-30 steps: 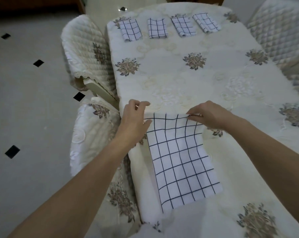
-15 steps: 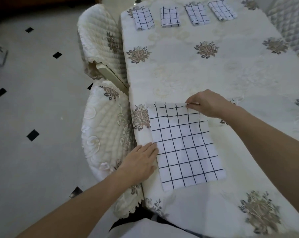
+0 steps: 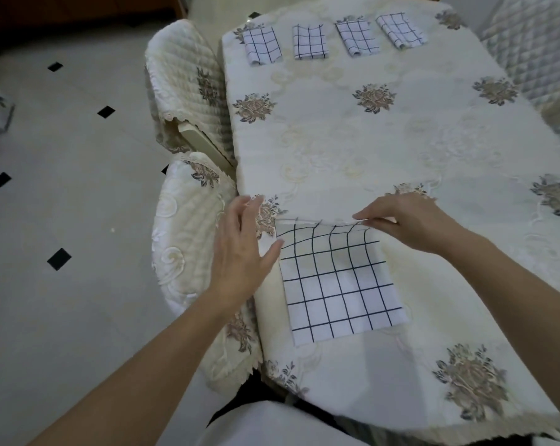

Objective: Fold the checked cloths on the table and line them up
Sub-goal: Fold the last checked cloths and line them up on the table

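A white cloth with a black check [image 3: 336, 281] lies half-folded near the table's front left edge. My right hand [image 3: 407, 223] pinches its far right corner and lifts that edge a little off the table. My left hand [image 3: 240, 249] hovers with fingers spread at the cloth's left side, its thumb at the cloth's left edge. At the far end of the table several folded checked cloths lie in a row: one at the left [image 3: 261, 46], then another [image 3: 309, 42], a third [image 3: 356, 41] and the rightmost one [image 3: 401, 30].
The table [image 3: 352, 149] wears a cream cloth with embroidered flowers. Two padded chairs stand along its left side, one near [image 3: 188, 239] and one farther back [image 3: 182, 82]. Another quilted chair [image 3: 536, 46] is at the far right. Tiled floor lies to the left.
My left hand has risen from the cloth's near left edge to its far left corner. My right hand has lifted the far right corner slightly. The view has shifted.
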